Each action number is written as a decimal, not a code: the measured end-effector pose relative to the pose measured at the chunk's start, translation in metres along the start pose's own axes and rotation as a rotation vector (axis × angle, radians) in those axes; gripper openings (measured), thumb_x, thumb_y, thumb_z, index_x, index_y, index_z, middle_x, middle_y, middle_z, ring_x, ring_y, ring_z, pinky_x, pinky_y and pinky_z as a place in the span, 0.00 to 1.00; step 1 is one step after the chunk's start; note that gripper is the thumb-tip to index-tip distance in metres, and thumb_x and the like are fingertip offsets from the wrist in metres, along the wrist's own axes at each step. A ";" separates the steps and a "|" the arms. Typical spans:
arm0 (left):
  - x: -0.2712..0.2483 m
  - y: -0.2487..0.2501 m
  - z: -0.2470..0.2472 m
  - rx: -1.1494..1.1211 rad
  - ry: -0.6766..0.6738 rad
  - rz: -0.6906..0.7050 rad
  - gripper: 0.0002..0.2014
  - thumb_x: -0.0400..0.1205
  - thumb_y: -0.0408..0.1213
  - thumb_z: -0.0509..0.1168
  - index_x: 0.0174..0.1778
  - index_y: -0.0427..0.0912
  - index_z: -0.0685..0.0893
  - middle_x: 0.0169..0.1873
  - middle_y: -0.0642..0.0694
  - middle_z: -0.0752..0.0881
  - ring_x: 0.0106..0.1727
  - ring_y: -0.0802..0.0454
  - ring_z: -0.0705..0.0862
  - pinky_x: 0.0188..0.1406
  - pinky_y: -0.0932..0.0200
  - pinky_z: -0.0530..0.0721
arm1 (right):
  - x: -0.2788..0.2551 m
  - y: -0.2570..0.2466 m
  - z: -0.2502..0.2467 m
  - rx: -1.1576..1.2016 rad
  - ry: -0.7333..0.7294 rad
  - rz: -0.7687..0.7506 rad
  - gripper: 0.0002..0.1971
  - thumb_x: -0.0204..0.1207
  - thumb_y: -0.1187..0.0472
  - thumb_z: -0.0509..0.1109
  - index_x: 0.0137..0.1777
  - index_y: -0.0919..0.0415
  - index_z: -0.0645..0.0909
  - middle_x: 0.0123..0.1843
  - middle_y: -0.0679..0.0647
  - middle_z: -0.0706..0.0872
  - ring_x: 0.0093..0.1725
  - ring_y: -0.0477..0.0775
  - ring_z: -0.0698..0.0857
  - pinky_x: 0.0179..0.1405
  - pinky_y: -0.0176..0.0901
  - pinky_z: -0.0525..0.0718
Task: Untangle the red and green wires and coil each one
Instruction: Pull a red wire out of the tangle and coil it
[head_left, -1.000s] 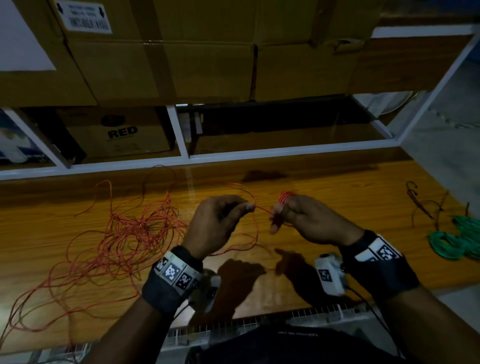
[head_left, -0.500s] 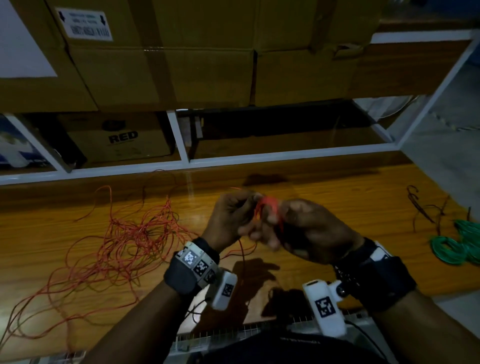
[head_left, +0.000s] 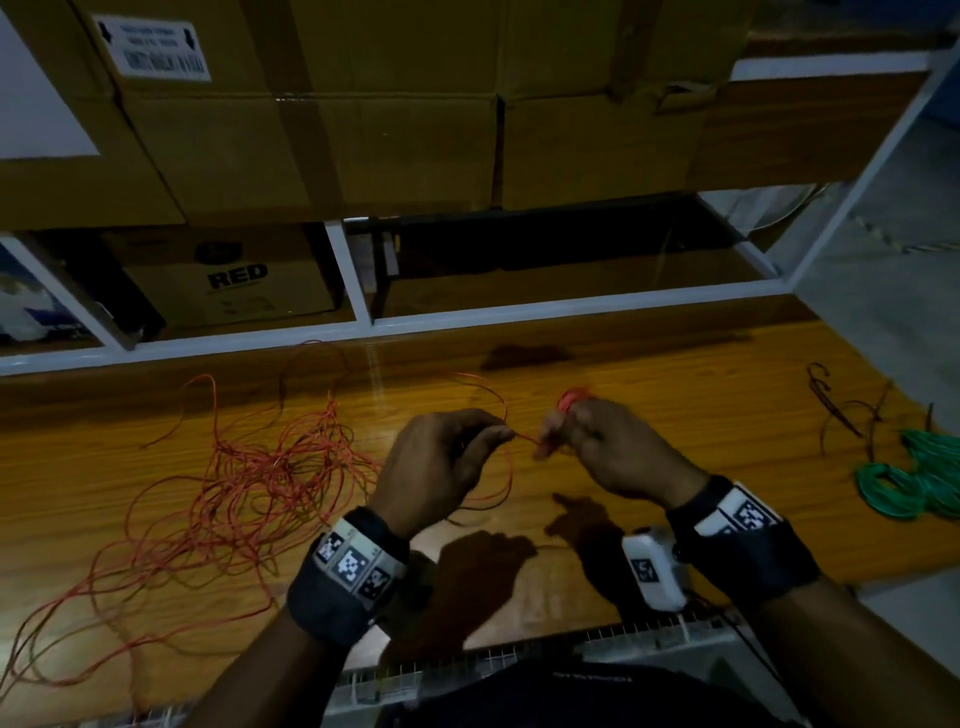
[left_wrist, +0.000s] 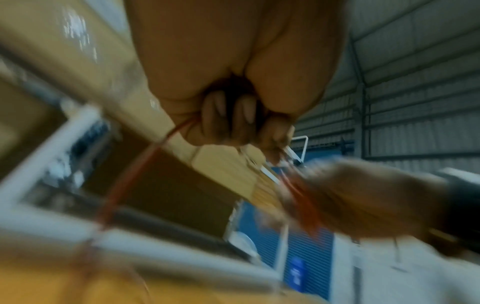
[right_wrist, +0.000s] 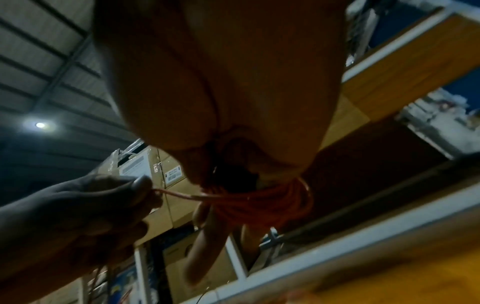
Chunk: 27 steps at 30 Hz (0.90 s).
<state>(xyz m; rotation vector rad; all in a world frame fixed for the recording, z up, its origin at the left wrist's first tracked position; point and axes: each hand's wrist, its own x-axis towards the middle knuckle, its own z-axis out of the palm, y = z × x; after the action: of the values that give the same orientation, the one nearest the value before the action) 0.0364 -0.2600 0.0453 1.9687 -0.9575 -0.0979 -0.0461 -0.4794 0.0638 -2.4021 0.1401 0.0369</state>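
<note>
Main risk, going left to right: the loose pile of thin red wire (head_left: 249, 483) sprawled over the left half of the wooden bench top (head_left: 649, 374) is still looped over itself, so pulling feed from it could cinch a knot or drag the whole mass toward the hands. Left hand (head_left: 441, 462), frame centre, has fingers curled, thumb and forefinger pinching the strand; if that pinch slackens the feed goes limp and turns lay uneven. Right hand (head_left: 613, 452) has the small red coil (right_wrist: 262, 201) wound round its fingers, thumb closed against it; tight wraps could jam coming off. Green wire bundles (head_left: 914, 478) sit at the right edge, already coiled.
</note>
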 end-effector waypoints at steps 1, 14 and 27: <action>0.003 0.001 -0.008 0.028 0.000 0.021 0.13 0.88 0.52 0.65 0.51 0.50 0.92 0.24 0.53 0.84 0.23 0.55 0.81 0.21 0.59 0.75 | -0.004 -0.001 0.006 0.038 -0.096 0.022 0.23 0.92 0.47 0.54 0.48 0.51 0.89 0.48 0.42 0.92 0.50 0.36 0.86 0.62 0.52 0.83; 0.026 -0.005 -0.001 -0.387 0.017 0.069 0.08 0.86 0.40 0.69 0.44 0.43 0.91 0.33 0.50 0.87 0.32 0.51 0.82 0.31 0.54 0.80 | -0.026 -0.030 0.023 1.189 -0.463 -0.062 0.23 0.88 0.47 0.58 0.54 0.68 0.83 0.40 0.65 0.88 0.67 0.68 0.85 0.68 0.54 0.80; -0.004 0.004 0.040 -0.328 -0.105 -0.043 0.12 0.93 0.42 0.58 0.54 0.54 0.88 0.22 0.56 0.77 0.23 0.59 0.73 0.28 0.57 0.69 | -0.006 -0.059 0.010 1.483 0.246 -0.061 0.15 0.89 0.51 0.55 0.53 0.59 0.81 0.55 0.60 0.93 0.68 0.56 0.87 0.72 0.51 0.84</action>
<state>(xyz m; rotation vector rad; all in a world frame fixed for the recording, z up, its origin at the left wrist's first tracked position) 0.0141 -0.2865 0.0243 1.6942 -0.9025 -0.3629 -0.0455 -0.4292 0.0963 -0.9184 0.1323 -0.2922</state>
